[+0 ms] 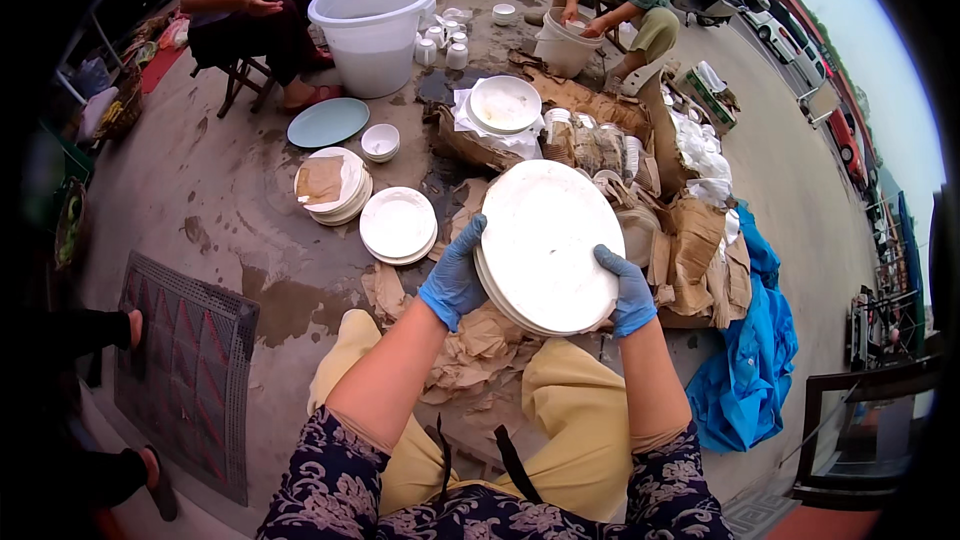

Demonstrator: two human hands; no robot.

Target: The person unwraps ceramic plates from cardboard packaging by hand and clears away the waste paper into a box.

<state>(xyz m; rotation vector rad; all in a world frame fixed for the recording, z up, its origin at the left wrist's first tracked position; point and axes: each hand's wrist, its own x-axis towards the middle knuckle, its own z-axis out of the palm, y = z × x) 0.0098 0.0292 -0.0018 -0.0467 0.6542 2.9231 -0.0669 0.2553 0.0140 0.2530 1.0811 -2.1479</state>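
Observation:
A stack of white plates point(551, 240) is held up before me between both hands. My left hand point(459, 274), in a blue glove, grips its left edge. On the right edge, my right hand point(626, 291), gloved alike, has its thumb over the top plate's rim. Beyond and to the left, white plates point(397, 223) are stacked on the ground beside another plate stack point(330, 181) with brown paper on top. Behind my hands stands a torn, damp cardboard box point(686, 251) with dishes and paper. Crumpled brown paper point(480, 352) lies beneath the held plates.
Two people sit across from me, one by a large white tub point(371, 37), one with hands in a bucket point(566, 45). Bowls point(380, 141), a pale blue oval platter point(328, 122) and cups point(456, 54) stand on wet ground. Blue cloth point(750, 375) lies right; another person's feet point(154, 469) show left.

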